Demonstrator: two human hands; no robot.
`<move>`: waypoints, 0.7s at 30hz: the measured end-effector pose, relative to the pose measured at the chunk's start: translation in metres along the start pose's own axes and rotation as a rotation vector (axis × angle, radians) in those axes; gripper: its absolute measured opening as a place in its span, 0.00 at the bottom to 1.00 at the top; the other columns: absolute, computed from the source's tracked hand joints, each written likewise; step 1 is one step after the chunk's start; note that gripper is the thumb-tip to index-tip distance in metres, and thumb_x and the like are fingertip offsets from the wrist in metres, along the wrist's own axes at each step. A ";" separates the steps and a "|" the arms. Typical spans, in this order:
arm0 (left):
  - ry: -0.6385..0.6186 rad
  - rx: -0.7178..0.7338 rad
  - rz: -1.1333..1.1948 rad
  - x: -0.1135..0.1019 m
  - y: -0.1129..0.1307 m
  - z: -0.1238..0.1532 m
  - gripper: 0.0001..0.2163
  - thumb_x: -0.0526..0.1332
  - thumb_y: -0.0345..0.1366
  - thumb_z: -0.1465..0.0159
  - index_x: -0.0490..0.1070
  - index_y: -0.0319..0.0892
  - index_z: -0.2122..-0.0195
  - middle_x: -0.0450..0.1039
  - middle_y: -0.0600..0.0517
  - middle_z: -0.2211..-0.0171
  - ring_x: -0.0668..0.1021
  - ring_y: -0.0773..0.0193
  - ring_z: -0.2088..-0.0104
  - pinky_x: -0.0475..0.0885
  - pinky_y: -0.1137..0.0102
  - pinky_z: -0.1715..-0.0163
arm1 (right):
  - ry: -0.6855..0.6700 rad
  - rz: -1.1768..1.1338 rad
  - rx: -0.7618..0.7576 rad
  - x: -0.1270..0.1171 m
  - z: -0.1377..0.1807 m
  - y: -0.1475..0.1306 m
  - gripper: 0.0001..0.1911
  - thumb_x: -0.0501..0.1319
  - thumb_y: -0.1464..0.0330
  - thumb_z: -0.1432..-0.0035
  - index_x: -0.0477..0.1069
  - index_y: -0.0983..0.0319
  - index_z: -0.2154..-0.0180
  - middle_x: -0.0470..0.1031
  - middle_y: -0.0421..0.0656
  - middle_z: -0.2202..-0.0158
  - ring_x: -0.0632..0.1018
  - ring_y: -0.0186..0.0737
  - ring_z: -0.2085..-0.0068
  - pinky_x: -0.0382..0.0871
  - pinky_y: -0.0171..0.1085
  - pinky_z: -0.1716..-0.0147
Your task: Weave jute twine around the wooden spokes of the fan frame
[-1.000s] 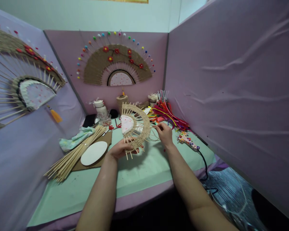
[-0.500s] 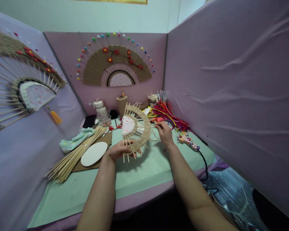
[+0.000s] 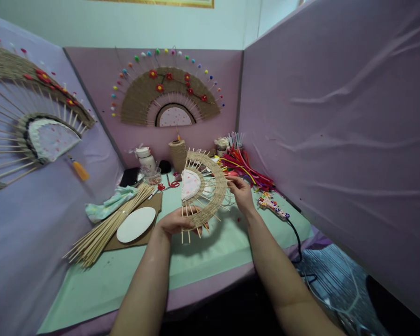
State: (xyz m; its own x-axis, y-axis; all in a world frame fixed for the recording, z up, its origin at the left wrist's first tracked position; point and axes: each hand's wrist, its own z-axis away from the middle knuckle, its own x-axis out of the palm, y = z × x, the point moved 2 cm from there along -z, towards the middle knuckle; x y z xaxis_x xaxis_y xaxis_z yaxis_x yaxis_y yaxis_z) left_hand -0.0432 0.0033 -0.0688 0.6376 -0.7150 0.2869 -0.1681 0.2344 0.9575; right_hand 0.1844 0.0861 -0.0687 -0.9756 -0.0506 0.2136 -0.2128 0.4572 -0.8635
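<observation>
A half-made fan of thin wooden sticks (image 3: 203, 186), wound with a band of jute twine around a white flowered half-disc, stands upright above the green mat. My left hand (image 3: 177, 221) grips its lower edge, fingers wrapped round the stick ends. At the fan's right rim my right hand (image 3: 240, 192) pinches the loose jute twine (image 3: 229, 201), which loops just below the fingers.
A bundle of sticks (image 3: 108, 224) and a white oval card (image 3: 136, 224) lie on brown cardboard at left. A twine spool (image 3: 178, 153), a jar (image 3: 147, 160), red scissors (image 3: 170, 185), coloured pipe cleaners (image 3: 247, 169) and a glue gun (image 3: 273, 206) crowd the back and right. Finished fans hang on the purple walls.
The fan has shifted a little to the right and turned in my left hand. My right hand has moved slightly up along the rim with the twine.
</observation>
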 end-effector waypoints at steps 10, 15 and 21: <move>0.376 0.310 0.086 0.008 0.010 -0.018 0.37 0.70 0.29 0.53 0.59 0.47 0.41 0.67 0.42 0.45 0.75 0.50 0.51 0.69 0.60 0.52 | 0.158 -0.044 -0.065 -0.010 -0.003 0.010 0.12 0.63 0.61 0.50 0.74 0.61 0.64 0.74 0.41 0.68 0.66 0.31 0.75 0.61 0.33 0.74; 0.397 0.380 0.296 0.007 0.011 -0.020 0.34 0.66 0.40 0.46 0.56 0.44 0.39 0.69 0.42 0.46 0.74 0.50 0.49 0.67 0.57 0.49 | 0.132 -0.089 -0.045 -0.009 -0.003 0.012 0.12 0.63 0.61 0.51 0.74 0.60 0.65 0.73 0.40 0.70 0.67 0.30 0.76 0.61 0.32 0.75; 0.510 0.174 0.428 -0.004 0.003 -0.024 0.25 0.56 0.40 0.38 0.61 0.29 0.43 0.77 0.36 0.58 0.80 0.51 0.60 0.74 0.61 0.57 | -0.057 -0.059 0.002 0.002 0.003 0.009 0.10 0.65 0.61 0.51 0.74 0.60 0.68 0.72 0.39 0.72 0.68 0.32 0.74 0.62 0.33 0.74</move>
State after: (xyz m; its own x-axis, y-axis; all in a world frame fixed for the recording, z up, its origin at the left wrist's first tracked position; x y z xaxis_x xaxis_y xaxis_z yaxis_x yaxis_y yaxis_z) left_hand -0.0282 0.0220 -0.0680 0.7550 -0.1731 0.6324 -0.5755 0.2873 0.7657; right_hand 0.1809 0.0871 -0.0775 -0.9629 -0.1274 0.2379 -0.2699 0.4498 -0.8514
